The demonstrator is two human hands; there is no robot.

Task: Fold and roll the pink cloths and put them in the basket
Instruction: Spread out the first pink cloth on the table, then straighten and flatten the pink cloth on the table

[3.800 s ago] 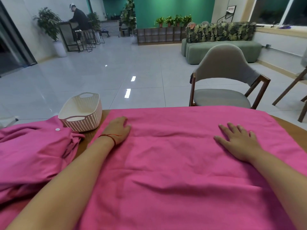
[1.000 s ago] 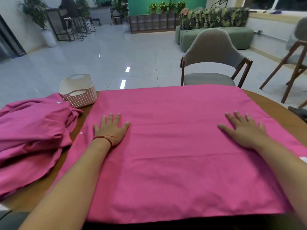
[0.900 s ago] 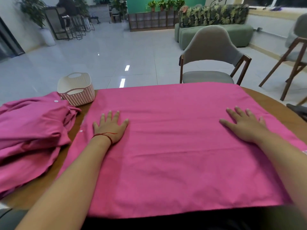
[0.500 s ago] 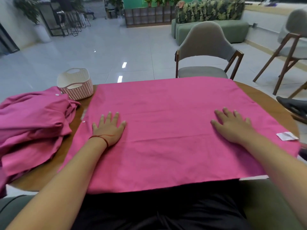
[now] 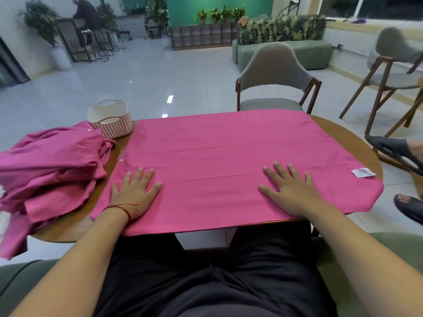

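Note:
A pink cloth [image 5: 224, 156] lies spread flat over the round wooden table [image 5: 73, 227], with a white label at its right edge. My left hand [image 5: 134, 194] presses flat on its near left part, fingers spread. My right hand [image 5: 290, 191] lies flat on its near right part, fingers straight. A heap of crumpled pink cloths [image 5: 48, 170] sits at the table's left side. The cream plastic basket [image 5: 109, 118] stands at the far left of the table, behind the heap; nothing shows inside it.
A grey chair [image 5: 274, 81] stands just beyond the table's far edge, another chair [image 5: 389, 72] at the right. Someone's sandalled feet [image 5: 405, 154] reach in at the right. A person sits at a far counter.
Both flat hands have slid toward me over the cloth, from its far part to its near edge. The view has tilted down, so my lap now shows.

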